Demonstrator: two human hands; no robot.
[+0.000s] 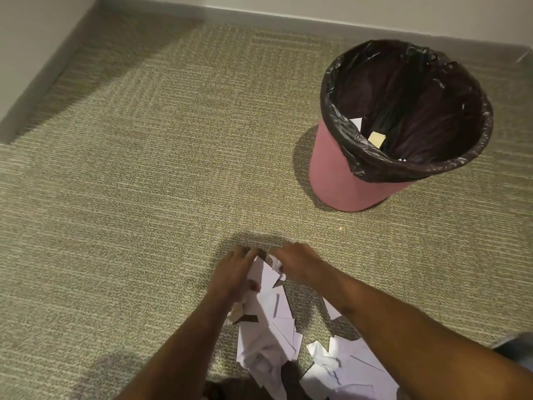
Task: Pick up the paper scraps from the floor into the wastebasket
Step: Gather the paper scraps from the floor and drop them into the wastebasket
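Note:
White paper scraps (pixel 268 336) lie in a loose pile on the carpet at the bottom middle, running toward the lower right. My left hand (pixel 235 274) and my right hand (pixel 297 262) rest on the far end of the pile, fingers curled around the top scraps (pixel 266 272) between them. A pink wastebasket (pixel 340 180) with a black liner stands upright at the upper right, well beyond both hands. A few scraps (pixel 376 138) lie at its bottom.
Greenish-grey carpet (pixel 129 183) covers the floor. White walls with a grey skirting board (pixel 259 15) meet in a corner at the upper left. A dark object (pixel 516 346) shows at the right edge.

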